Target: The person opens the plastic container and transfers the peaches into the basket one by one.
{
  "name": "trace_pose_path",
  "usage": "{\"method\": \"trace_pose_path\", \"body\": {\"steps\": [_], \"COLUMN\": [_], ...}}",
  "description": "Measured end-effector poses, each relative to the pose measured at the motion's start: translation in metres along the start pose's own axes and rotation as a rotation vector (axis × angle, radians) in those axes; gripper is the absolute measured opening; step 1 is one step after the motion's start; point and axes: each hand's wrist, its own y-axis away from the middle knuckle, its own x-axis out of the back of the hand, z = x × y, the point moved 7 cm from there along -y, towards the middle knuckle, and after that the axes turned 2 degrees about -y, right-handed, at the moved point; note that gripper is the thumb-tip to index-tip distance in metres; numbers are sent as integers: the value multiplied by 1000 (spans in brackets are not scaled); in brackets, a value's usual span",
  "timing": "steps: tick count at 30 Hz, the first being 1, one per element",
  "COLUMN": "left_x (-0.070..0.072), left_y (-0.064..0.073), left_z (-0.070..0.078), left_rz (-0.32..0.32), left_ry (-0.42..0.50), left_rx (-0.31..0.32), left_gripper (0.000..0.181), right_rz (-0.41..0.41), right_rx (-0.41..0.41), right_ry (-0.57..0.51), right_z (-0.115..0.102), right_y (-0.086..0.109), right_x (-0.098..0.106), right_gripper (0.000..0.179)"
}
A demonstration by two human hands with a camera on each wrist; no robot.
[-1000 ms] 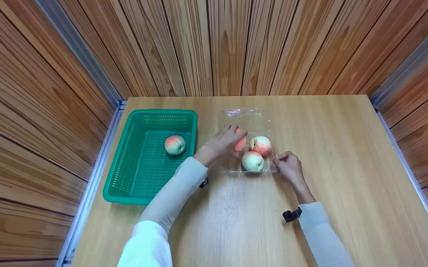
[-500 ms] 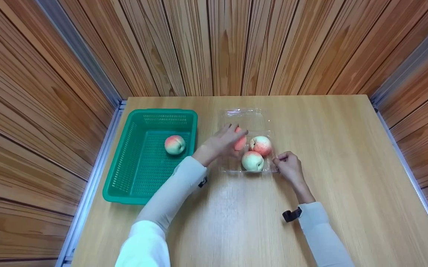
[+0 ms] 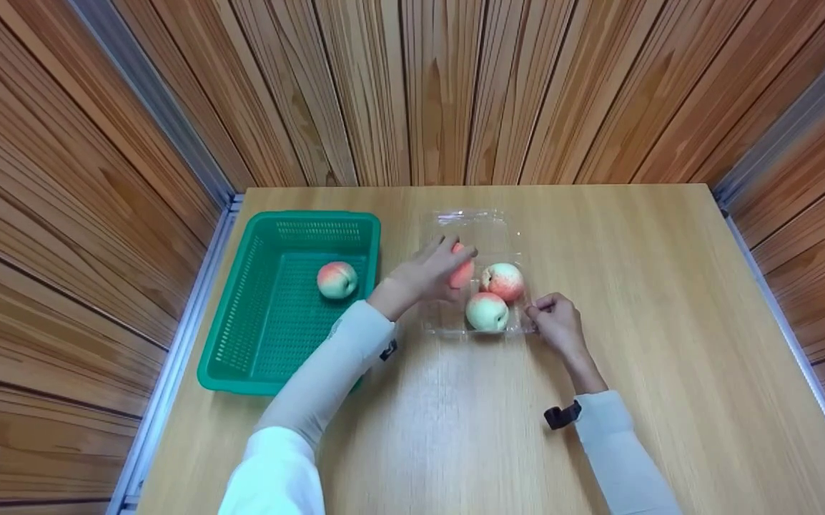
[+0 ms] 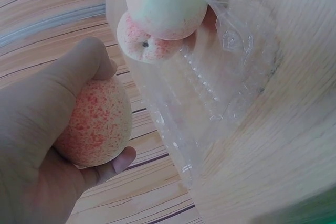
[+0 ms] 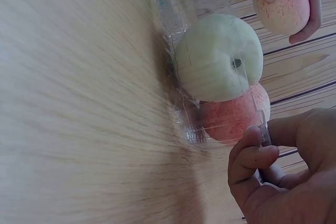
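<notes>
A peach (image 4: pixel 97 124) is held in my left hand (image 3: pixel 423 275), thumb on one side and fingers on the other, above the left part of a clear plastic clamshell box (image 3: pixel 448 331). Two more peaches sit inside the box on its right side: a pale one (image 3: pixel 487 312) at the front and a redder one (image 3: pixel 503 281) behind it. Thumb and fingers of my right hand (image 3: pixel 559 322) pinch the box's right rim near its front corner. In the head view my left hand hides much of the held peach.
To the left stands a green plastic basket (image 3: pixel 241 286) with one peach (image 3: pixel 337 280) inside. The box's clear lid (image 3: pixel 466 229) lies folded back behind it. Wood-panelled walls (image 3: pixel 441 93) rise behind and beside the table (image 3: pixel 634 286).
My left hand, with the peach in it, has shifted very slightly up and away. My right hand stays on the box rim, and the other peaches have not moved.
</notes>
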Motion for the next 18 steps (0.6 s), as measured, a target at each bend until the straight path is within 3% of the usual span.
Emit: {"method": "trace_pose_path", "body": {"steps": [18], "left_x": [10], "left_y": [5], "left_z": [-2], "left_rz": [14], "left_ry": [-2], "left_rx": [-1], "left_gripper": [82], "right_rz": [29], "right_rx": [16], "right_ry": [15], "right_z": [-1], "right_y": [-1], "right_x": [0], "right_gripper": [16]}}
